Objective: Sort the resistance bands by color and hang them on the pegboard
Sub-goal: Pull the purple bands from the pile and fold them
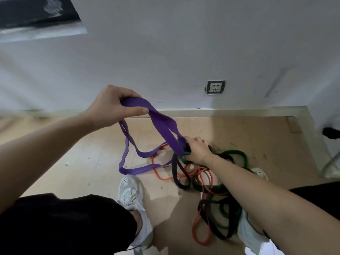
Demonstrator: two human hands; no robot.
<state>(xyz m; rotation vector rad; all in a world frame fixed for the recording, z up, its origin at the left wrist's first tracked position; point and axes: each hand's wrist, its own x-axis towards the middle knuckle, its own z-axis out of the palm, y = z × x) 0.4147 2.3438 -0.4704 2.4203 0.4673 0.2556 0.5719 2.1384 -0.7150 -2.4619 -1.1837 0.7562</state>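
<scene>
My left hand [116, 105] is raised in front of the wall and grips the top of the purple bands [163, 126], whose loops hang down to the floor. Lower and to the right, my right hand [197, 150] is closed around a bunch of bands: the purple strap's lower end with green and black ones. A tangle lies on the floor between my feet: orange bands [198, 225], green bands [237, 153] and black bands [181, 181]. No pegboard is in view.
A white wall with a power socket [215, 87] stands close ahead, with a pale skirting board at its foot. My white shoes [130, 197] stand either side of the tangle. A dark panel [36, 13] hangs at the upper left. A metal leg [331, 164] shows at the right edge.
</scene>
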